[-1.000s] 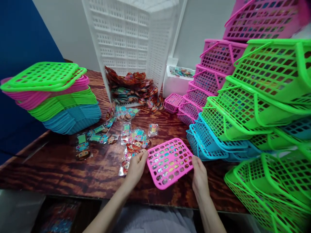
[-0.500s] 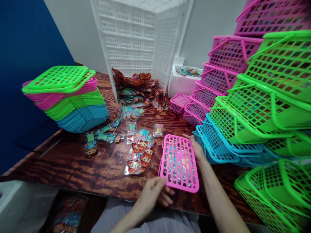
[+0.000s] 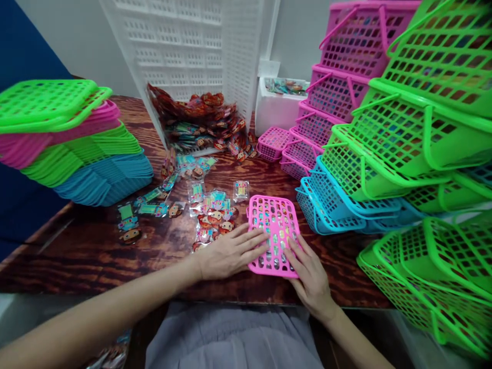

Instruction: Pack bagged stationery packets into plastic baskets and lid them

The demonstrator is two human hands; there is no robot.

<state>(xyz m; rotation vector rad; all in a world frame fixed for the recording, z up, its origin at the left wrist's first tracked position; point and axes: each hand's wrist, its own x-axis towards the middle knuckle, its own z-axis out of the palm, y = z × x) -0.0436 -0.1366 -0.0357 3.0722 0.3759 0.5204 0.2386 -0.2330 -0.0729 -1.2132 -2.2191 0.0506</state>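
Close to the front edge of the table [image 3: 169,274], right of its middle, sits the pink lidded basket [image 3: 274,233], lid up, packets showing through the holes. Left hand [image 3: 230,252] wide and flat, fingers laid over the lid's left side; right hand [image 3: 312,274] also wide, fingers spread on the right side, thumb by the near right corner. Half a second ago the left hand was at the basket's near left corner and the right hand ran along its far right side; now both lie on top and the lid looks flatter. Loose packets [image 3: 213,219] just left, unmoved. Blue baskets [image 3: 332,202] right, then filled green baskets [image 3: 407,148] along the right edge. Nested basket stack [image 3: 103,177] at left edge; white crate [image 3: 180,54] toward back edge.
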